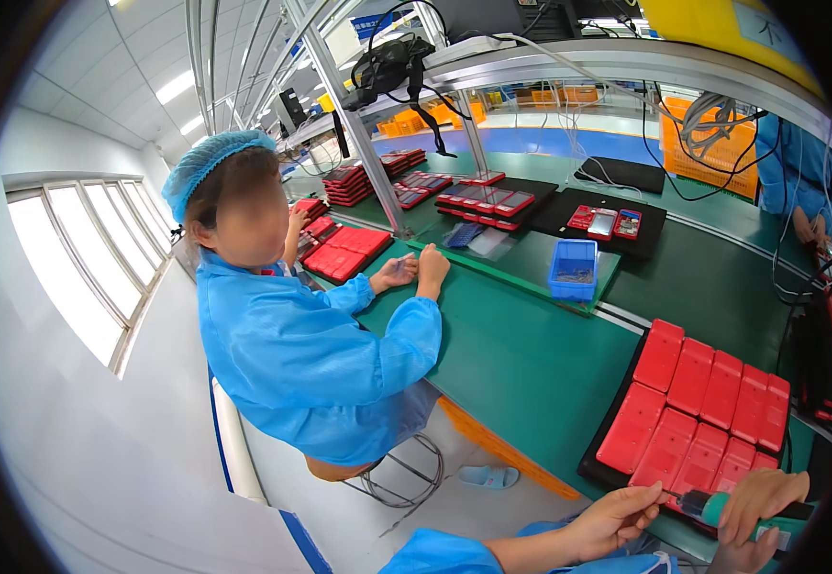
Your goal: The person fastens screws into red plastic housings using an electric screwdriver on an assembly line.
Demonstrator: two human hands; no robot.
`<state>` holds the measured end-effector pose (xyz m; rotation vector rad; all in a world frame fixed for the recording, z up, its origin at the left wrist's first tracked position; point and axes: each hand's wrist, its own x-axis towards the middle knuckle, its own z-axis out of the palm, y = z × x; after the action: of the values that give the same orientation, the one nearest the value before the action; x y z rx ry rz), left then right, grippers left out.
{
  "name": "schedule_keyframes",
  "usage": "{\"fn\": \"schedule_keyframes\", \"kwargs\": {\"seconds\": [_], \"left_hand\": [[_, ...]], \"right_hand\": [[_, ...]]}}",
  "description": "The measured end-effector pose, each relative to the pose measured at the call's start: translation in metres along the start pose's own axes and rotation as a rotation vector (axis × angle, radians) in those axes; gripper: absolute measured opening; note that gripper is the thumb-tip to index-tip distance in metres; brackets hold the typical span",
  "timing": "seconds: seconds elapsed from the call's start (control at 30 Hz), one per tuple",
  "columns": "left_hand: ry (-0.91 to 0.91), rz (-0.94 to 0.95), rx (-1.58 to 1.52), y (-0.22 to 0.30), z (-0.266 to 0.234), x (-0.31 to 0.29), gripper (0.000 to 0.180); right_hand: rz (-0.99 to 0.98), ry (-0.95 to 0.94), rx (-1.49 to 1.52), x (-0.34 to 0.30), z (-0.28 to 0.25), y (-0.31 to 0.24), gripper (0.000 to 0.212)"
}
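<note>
My right hand [760, 502] is wrapped round a green and black electric screwdriver [715, 508] at the lower right, its bit pointing left. My left hand [617, 521] is closed in a pinch at the tip of the bit; whatever its fingers hold is too small to make out. Just beyond both hands lies a black tray [611, 430] with several red plastic casings [669, 445] set in rows. The nearest casings are partly hidden by my hands and the screwdriver.
A co-worker in a blue gown [310, 344] sits at the left of the green bench [492, 354]. A blue bin [574, 270] of small parts stands mid-bench. Beyond it are a black mat [641, 239] with red devices and stacked red trays. Cables [712, 120] hang from the metal shelf.
</note>
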<state>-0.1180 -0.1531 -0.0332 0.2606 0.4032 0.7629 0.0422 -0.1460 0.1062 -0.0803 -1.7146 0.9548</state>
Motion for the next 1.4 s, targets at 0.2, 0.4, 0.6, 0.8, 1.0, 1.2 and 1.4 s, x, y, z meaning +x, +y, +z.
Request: {"fn": "schedule_keyframes", "kwargs": {"seconds": [0.2,0.4,0.6,0.8,1.0,1.2,1.4], "left_hand": [[0.107,0.027,-0.083,-0.002,0.000,0.006,0.027],[0.077,0.023,-0.064,0.000,0.000,0.006,0.024],[0.076,0.011,-0.056,-0.003,0.000,0.007,0.023],[0.050,0.015,-0.077,-0.011,0.003,0.006,0.025],[0.036,-0.095,0.112,-0.009,0.002,0.009,0.023],[0.145,-0.132,0.008,0.005,0.009,-0.006,0.025],[0.078,-0.230,-0.159,-0.003,0.017,0.020,0.029]], "right_hand": [[-0.001,0.059,0.023,-0.008,0.000,0.002,0.025],[0.015,0.113,-0.027,-0.008,0.008,0.004,0.025],[0.025,0.121,-0.014,-0.012,0.006,0.004,0.024],[-0.022,0.200,-0.018,-0.021,0.005,0.001,0.024],[-0.109,0.320,-0.041,-0.028,0.009,-0.003,0.022],[-0.138,0.206,0.195,-0.023,-0.007,0.014,0.022],[-0.124,0.259,-0.006,-0.034,-0.022,-0.003,0.022]]}}
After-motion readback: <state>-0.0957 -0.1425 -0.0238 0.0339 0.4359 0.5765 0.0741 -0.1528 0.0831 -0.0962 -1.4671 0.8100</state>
